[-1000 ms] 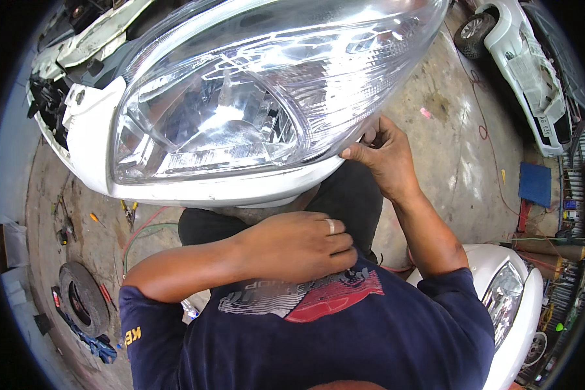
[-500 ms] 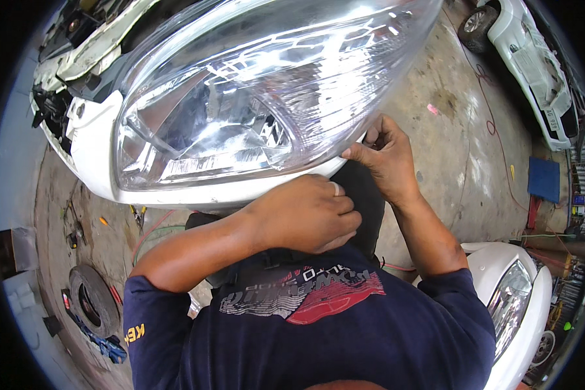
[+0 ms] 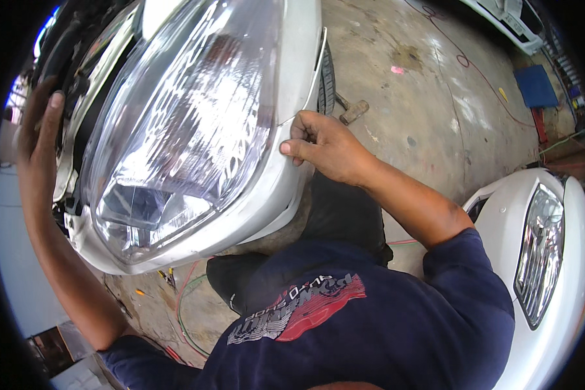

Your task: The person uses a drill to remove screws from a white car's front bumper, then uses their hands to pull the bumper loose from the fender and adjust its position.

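Observation:
A large clear headlight point(image 3: 188, 130) fills the upper left, framed by the white bumper point(image 3: 208, 237) of a car. My right hand point(image 3: 322, 144) is at the white panel along the headlight's right side, near a seam. Its fingers are curled and the thumb lies against them; whatever they hold, if anything, is hidden. Raised at the far left, my left hand point(image 3: 39, 127) is by the dark, open engine bay beyond the headlight. Its fingers are stretched out and partly blurred, with nothing visible in them.
A second white bumper with a headlight point(image 3: 543, 253) stands at the lower right. A hammer point(image 3: 353, 112) lies on the concrete floor beside a tire point(image 3: 326, 78). Red hose point(image 3: 461, 62) runs across the floor, and a blue panel point(image 3: 536, 86) lies at the right.
My left hand has gone from below the headlight up to the far left, and its fingers have opened. My view has turned, and my right hand remains near the headlight's edge.

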`<state>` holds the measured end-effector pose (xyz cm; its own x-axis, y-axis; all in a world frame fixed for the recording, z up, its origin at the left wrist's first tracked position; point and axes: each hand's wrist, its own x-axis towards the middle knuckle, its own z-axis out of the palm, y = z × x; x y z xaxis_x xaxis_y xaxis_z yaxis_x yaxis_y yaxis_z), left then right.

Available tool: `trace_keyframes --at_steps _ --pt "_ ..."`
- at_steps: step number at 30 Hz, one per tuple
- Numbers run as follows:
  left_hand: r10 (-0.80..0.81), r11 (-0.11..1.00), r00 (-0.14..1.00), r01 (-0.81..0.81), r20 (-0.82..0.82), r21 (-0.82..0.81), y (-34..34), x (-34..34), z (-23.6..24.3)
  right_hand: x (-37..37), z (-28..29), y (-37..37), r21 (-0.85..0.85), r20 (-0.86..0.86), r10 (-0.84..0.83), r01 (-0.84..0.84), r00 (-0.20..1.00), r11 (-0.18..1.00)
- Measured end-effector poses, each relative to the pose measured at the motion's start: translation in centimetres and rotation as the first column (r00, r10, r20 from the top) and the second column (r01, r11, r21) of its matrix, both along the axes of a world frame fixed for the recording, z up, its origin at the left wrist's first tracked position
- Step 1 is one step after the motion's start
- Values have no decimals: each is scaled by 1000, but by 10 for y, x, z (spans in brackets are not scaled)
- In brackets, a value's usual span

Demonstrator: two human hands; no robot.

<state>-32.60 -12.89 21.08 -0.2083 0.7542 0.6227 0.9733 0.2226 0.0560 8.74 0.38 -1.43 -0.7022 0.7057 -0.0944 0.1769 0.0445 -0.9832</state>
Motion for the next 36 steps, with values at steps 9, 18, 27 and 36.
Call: trace_keyframes --at_steps 9,18,27,36 --pt "174 970 958 -125 230 -210 42 34 -46 12 -12 16 30 92 -183 181 979 983" --pt "131 983 946 -86 296 -160 35 40 -46 6 -22 9 187 113 -415 391 903 901" --pt "142 985 936 -102 321 -138 38 45 -46 13 -15 15 -6 2 -256 256 967 967" --pt "-19 993 957 52 289 -108 43 29 -47 7 -38 16 20 -42 -271 272 962 962"
